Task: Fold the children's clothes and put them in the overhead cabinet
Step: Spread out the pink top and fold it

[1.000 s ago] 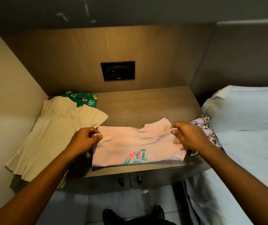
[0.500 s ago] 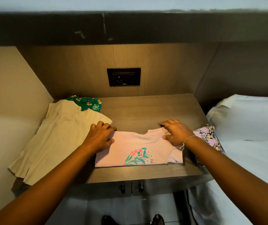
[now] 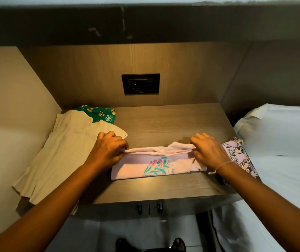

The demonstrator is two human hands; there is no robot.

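A small pink shirt (image 3: 136, 167) with a flower print lies on the wooden tabletop (image 3: 163, 122), folded into a narrow band. My left hand (image 3: 107, 150) pinches the shirt's far edge at its left end. My right hand (image 3: 207, 150) pinches the same edge at the right end and lifts it slightly. A beige garment (image 3: 63, 153) lies flat at the left, overhanging the front edge. A green printed garment (image 3: 100, 113) sits behind it. A lilac cartoon-print garment (image 3: 240, 155) lies at the right edge. The dark underside of the overhead cabinet (image 3: 145, 24) spans the top.
A black wall socket (image 3: 140, 84) sits in the wooden back panel. A bed with a white pillow (image 3: 281, 128) and sheet lies to the right. Two small cabinet doors with dark handles (image 3: 149, 208) are below the tabletop. My feet show on the tiled floor.
Both hands pressed flat on the pink shirt half a second ago. Now they pinch its far edge and raise it, and the shirt is narrower front to back.
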